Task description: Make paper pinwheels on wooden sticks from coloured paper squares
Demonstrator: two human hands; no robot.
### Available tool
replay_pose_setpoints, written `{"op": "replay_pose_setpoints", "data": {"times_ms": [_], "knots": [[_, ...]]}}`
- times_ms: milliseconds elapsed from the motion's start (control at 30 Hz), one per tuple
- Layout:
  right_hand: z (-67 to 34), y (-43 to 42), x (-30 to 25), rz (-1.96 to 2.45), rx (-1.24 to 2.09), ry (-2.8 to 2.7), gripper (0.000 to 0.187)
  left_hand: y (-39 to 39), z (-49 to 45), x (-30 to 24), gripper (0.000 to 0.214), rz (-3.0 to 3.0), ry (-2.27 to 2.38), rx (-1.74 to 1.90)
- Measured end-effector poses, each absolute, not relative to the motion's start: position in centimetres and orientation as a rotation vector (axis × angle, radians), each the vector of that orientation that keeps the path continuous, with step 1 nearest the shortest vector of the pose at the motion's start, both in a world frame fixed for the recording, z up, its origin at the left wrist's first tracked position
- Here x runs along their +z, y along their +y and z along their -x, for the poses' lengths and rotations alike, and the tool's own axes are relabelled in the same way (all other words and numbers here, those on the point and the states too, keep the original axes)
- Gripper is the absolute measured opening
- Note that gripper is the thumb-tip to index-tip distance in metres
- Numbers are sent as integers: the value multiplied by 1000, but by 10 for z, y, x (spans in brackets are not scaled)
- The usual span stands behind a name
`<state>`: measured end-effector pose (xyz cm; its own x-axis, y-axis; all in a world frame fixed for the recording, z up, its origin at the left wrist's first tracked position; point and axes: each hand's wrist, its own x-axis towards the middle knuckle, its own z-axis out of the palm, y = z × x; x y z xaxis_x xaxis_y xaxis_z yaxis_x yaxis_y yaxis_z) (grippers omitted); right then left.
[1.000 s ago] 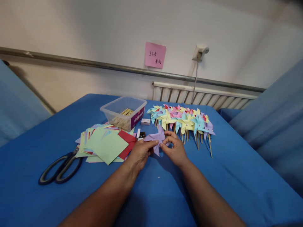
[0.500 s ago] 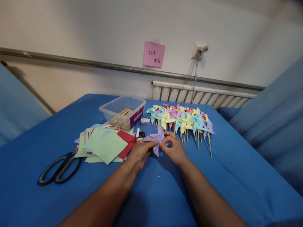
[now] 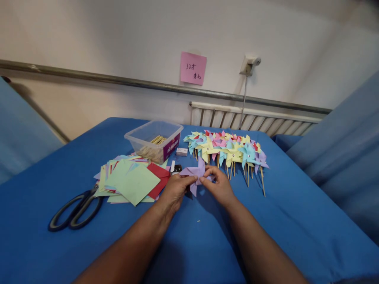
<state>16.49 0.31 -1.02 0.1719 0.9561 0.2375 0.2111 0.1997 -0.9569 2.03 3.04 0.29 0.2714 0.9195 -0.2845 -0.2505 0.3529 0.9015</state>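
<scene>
Between my two hands is a purple paper pinwheel [image 3: 199, 170], its folded blades spread out above the blue cloth. My left hand [image 3: 175, 190] pinches it near the centre from the left, the thumb lying on the front and the other fingers mostly hidden behind. From the right, my right hand [image 3: 219, 185] grips a blade, thumb and index finger close to the middle. No stick shows on this pinwheel. A small open box with dark contents [image 3: 177, 169] lies just beyond my left hand, partly covered by it.
Stacked coloured paper squares [image 3: 136, 183] lie left, beside black-handled scissors [image 3: 75, 211]. Behind them stands a clear plastic tub [image 3: 154, 138] holding wooden sticks, with a small white box [image 3: 181, 152] near it. Several pinwheels on sticks [image 3: 232, 152] fill the back right. A radiator [image 3: 219, 115] borders the wall.
The purple pinwheel has shifted very slightly, its lower blade now a little further left. Both hands keep their hold in nearly the same place.
</scene>
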Motion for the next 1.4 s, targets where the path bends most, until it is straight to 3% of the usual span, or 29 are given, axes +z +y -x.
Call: {"op": "replay_pose_setpoints", "data": {"times_ms": [200,500,933,1300,1400], "knots": [[-162,6,-12,1047,1156,-1018,43,30,-18,1,24,-1018,999,866],[-159,7,-15,1020,1165,-932,34,14,-38,-6,17,-994,1095,1121],[-151,5,-20,993,1160,-824,31,19,-31,-3,19,-1015,1114,1076],[-138,25,-36,1281,762,-1238,17,57,19,35,20,-750,1001,1563],[-125,41,-21,1400,511,-1646,20,59,21,39,19,-689,952,1637]]}}
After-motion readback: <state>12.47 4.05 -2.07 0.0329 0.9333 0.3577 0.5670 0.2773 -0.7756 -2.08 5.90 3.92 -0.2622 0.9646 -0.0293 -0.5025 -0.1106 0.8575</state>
